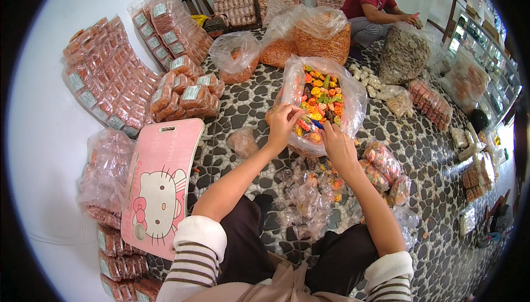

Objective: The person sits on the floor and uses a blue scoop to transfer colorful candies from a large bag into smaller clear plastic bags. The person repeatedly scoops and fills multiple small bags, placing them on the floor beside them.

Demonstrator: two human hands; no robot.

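Observation:
A large clear plastic bag [356,106] stands open in front of me, filled with red, orange, yellow, green and dark flower-shaped snack pieces [320,93]. Over its near rim, my left hand [282,126] is closed in a pinch on what looks like a small clear plastic packet [305,122], partly hidden by the fingers. Close beside it, my right hand [339,146] grips a small blue tool [317,124] whose tip points toward the packet; its exact kind is unclear. Below the bag, crumpled clear plastic wrappers [306,205] lie between my knees.
Filled packets [383,161] lie right of the wrappers. A pink board with a cartoon cat [160,186] leans at left, near stacked brown snack packs [110,75]. Bags of orange snacks [320,34] stand behind. At the back right, a person in red [361,4] handles a greyish bag [406,53].

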